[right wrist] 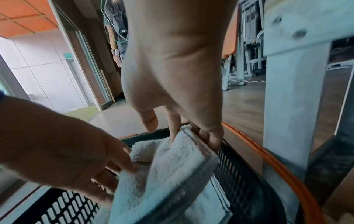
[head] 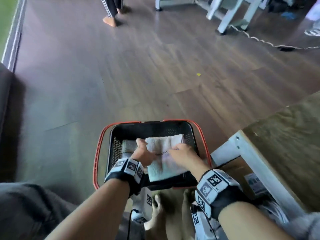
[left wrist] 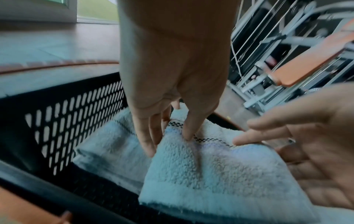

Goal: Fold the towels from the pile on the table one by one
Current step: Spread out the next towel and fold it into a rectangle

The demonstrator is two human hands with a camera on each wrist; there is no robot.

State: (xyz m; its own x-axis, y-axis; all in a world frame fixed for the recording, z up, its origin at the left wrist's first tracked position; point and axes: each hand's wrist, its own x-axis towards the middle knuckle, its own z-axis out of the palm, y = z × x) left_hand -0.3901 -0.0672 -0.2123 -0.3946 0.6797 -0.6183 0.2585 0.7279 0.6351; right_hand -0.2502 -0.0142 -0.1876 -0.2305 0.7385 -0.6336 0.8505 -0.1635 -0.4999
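Holding a folded white towel [head: 164, 158] over the black basket [head: 152, 129] on the floor, both hands grip it. The left hand [head: 142, 153] pinches its left edge, thumb on top; the right hand [head: 183, 155] holds its right edge with fingers curled around. Another folded towel [left wrist: 107, 151] lies inside the basket, under it.
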